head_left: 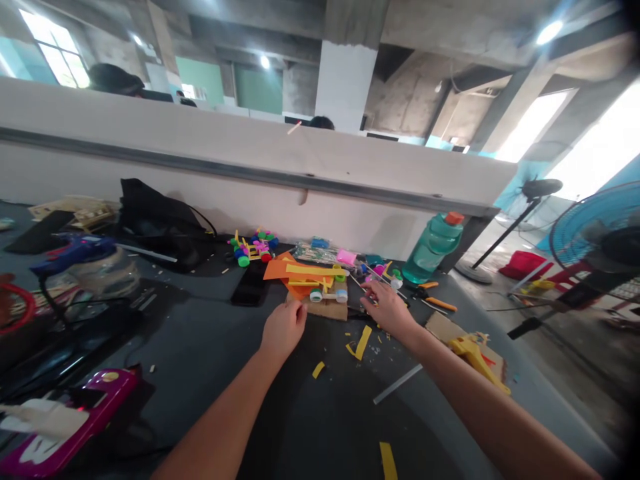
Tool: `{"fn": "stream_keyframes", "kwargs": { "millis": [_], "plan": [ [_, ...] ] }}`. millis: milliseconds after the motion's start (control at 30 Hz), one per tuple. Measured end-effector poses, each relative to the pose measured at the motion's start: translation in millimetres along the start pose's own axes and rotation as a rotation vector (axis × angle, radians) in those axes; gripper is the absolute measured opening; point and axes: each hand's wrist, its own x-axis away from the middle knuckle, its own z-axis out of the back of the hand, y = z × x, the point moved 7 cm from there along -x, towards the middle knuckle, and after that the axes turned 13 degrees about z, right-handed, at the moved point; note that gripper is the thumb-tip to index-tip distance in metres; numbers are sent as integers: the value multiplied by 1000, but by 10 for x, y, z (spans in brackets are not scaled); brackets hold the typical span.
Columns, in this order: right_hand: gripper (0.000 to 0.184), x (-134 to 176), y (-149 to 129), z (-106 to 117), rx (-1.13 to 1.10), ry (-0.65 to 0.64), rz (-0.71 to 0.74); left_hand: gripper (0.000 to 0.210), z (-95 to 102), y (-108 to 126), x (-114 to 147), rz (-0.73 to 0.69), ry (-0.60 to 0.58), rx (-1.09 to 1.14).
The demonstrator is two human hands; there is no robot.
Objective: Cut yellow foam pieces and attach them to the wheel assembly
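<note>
My left hand is curled closed at the near left edge of a cardboard piece; whatever its fingers hold is hidden. On that cardboard stands a small model of yellow strips with bottle-cap wheels, beside orange paper sheets. To its right, my right hand reaches over thin sticks and small coloured parts, fingers bent and somewhat apart, with nothing visible in them. Yellow paper scraps and a clear glue stick lie between my forearms.
A green bottle stands at the back right near orange-handled pliers. A yellow glue gun rests on cardboard at right. At left are a blue glue gun, a black phone, and a magenta power strip. A white partition borders the back.
</note>
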Motion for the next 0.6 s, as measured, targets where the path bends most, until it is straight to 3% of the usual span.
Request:
{"fn": "stream_keyframes", "kwargs": {
  "millis": [100, 267, 400, 600],
  "plan": [
    [15, 316, -97, 111, -46, -48, 6, 38, -22, 34, 15, -16, -10, -51],
    [19, 717, -251, 42, -5, -246, 15, 33, -60, 202, 90, -105, -37, -28],
    [33, 780, -336, -138, 84, -356, 28, 22, -82, 435, 252, -243, -133, 38],
    [15, 739, -617, -296, 106, -339, 147, 19, -127, 572, 385, -322, -280, 77]
  ]
}}
